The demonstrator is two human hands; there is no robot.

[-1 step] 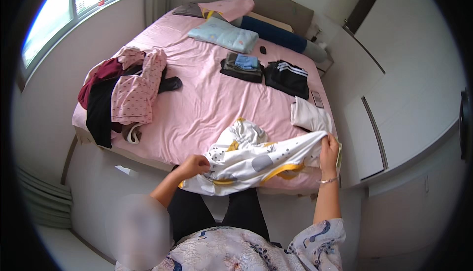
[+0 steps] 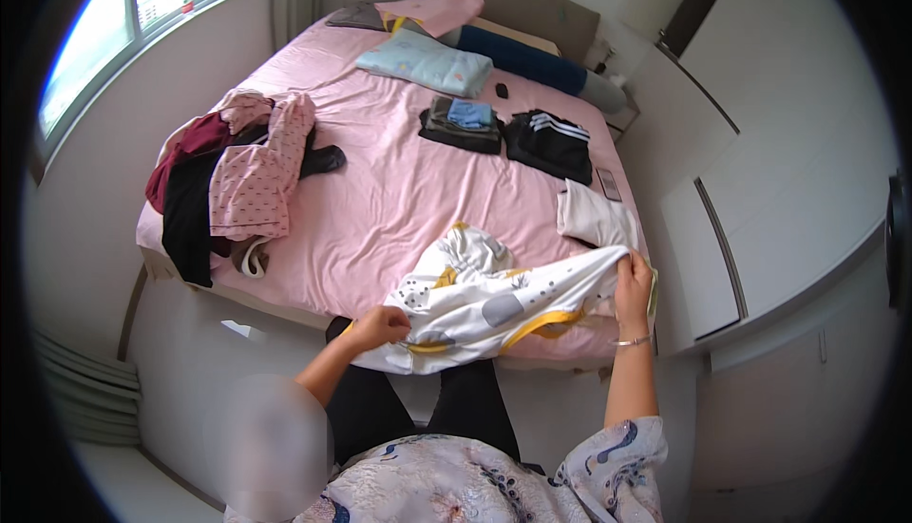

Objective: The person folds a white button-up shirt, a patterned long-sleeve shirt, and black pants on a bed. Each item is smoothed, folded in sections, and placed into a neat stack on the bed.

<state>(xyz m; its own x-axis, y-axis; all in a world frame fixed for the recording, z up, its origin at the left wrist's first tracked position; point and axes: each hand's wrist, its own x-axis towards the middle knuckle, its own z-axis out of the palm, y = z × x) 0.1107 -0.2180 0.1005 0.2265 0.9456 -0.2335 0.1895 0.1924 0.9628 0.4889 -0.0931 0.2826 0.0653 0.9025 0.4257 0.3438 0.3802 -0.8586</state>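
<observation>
A white garment with grey patches, dots and yellow trim is stretched across the near edge of the bed. My right hand grips its right end and lifts that corner, pulling the cloth taut. At the left end, my left hand has its fingers pinched together on the fabric. Part of the garment's bunched upper side rests on the pink sheet, while its lower edge hangs over my knees. Just beyond my right hand lies a folded white cloth.
Left on the bed is a heap of clothes with a pink patterned garment and black trousers. Folded dark clothes and a black striped garment lie farther right, near a phone. Wardrobe doors stand at the right.
My left hand has shifted slightly to the right along the garment. The whole view has moved a little; my right hand keeps its hold.
</observation>
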